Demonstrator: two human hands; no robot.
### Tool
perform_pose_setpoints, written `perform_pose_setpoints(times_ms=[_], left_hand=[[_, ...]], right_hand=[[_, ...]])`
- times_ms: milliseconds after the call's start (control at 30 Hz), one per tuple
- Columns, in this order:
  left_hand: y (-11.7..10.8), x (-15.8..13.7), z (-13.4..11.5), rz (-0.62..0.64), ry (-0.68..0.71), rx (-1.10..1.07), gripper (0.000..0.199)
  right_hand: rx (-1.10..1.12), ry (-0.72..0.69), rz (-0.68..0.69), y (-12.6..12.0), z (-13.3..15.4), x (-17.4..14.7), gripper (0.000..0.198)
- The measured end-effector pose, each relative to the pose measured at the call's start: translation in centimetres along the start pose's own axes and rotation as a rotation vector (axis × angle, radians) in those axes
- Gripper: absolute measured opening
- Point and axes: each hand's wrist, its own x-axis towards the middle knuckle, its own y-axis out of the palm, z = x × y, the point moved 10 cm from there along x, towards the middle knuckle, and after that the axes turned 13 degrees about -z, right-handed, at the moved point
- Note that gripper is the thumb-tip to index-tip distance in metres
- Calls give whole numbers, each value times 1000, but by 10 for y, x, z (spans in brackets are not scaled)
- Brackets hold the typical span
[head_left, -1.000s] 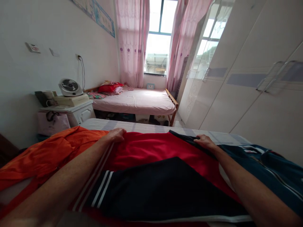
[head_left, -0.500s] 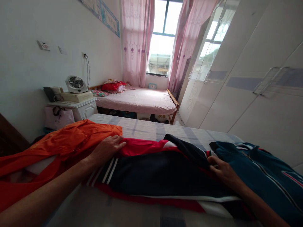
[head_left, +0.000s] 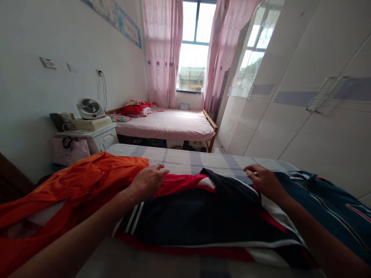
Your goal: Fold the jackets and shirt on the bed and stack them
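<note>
A navy, red and white jacket (head_left: 197, 216) lies flat in front of me on the striped bed sheet, one dark sleeve (head_left: 234, 185) folded over its upper part. My left hand (head_left: 149, 179) is just above the jacket's red section, fingers extended and holding nothing. Over at the sleeve's right end, my right hand (head_left: 262, 179) is raised with its fingers loosely bent and apart, nothing visible between them. An orange garment (head_left: 87, 177) spreads out on the left, partly behind my left forearm. To the right lies a teal zip jacket (head_left: 324, 208), partly covered by my right arm.
Beyond the near bed (head_left: 176, 156) stands another bed with a pink sheet (head_left: 171, 123). A white nightstand (head_left: 104, 139) carries a small fan (head_left: 90, 108), with a pink bag (head_left: 69, 150) beside it. Tall white wardrobe doors (head_left: 307, 127) line the right side.
My right hand has let go of the sleeve's cuff and lifted up and slightly away. My left hand has shifted right off the orange garment's edge. The sleeve end now lies lower.
</note>
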Motion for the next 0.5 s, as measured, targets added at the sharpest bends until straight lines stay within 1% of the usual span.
perform_pose_setpoints(times_ms=[33,100,133,167,233,300,367,433,500], left_hand=[[5,3,-8,1,-5,7,39],[20,2,-12,7,-65,38,43],[30,-1,-7,13,-111,58,45],[39,-5,-1,20,-162,80,48],[54,-16,14,32,-252,113,55],[64,-24,23,41,-300,129,63],[68,-28,25,42,-311,130,70],[69,-28,24,36,-307,125,73],[68,-27,22,27,-308,118,75]], right_hand=[[8,-19,52,12,20,14,33],[-4,-75,190,45,59,33,36],[-26,-103,264,63,77,38,38],[-32,-118,307,79,91,40,36],[-61,-116,363,107,109,40,30],[-95,-82,401,127,113,36,23],[-125,-37,433,137,108,31,18],[-138,11,420,135,98,31,17],[-137,65,347,121,84,37,18]])
